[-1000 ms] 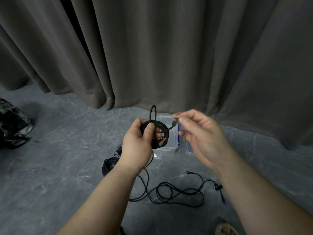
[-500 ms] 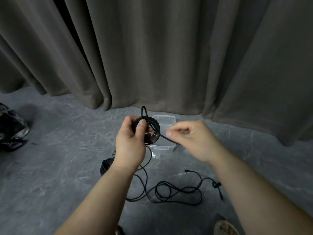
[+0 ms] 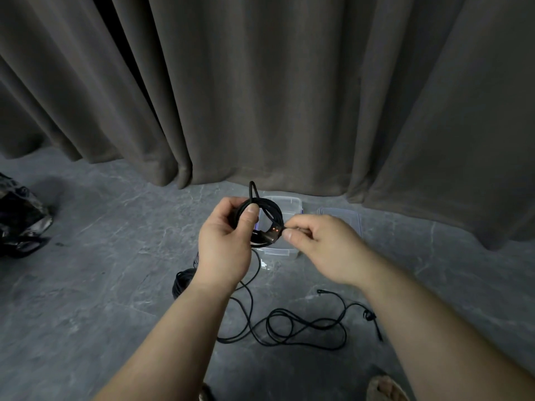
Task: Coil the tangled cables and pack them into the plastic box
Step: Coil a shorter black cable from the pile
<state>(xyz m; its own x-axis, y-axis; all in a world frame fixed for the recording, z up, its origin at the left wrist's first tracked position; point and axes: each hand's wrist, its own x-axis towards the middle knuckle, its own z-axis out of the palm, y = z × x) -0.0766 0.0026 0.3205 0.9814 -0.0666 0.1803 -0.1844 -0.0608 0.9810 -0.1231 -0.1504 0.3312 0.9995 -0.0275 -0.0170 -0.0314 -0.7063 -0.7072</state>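
My left hand [image 3: 225, 241] grips a small coil of black cable [image 3: 267, 208] held up in front of me, thumb pressed on its top, a short loop sticking up above. My right hand [image 3: 321, 247] pinches the cable's free end right beside the coil, next to a plug with orange marks [image 3: 272, 231]. Behind the coil on the floor stands the clear plastic box [image 3: 291, 201], open, with its lid [image 3: 341, 217] lying to its right. A loose tangled black cable [image 3: 289, 328] sprawls on the floor below my hands. Another coiled black cable [image 3: 182, 282] lies partly hidden behind my left wrist.
A heavy grey curtain [image 3: 289, 96] hangs just behind the box. A dark crumpled bag [image 3: 20, 221] sits at the far left on the grey stone floor [image 3: 86, 299]. A sandalled foot [image 3: 386, 387] shows at the bottom edge.
My right hand has drawn the cable end in from the upper right to the coil's right side and now pinches it close against the coil. The left hand kept hold of the coil.
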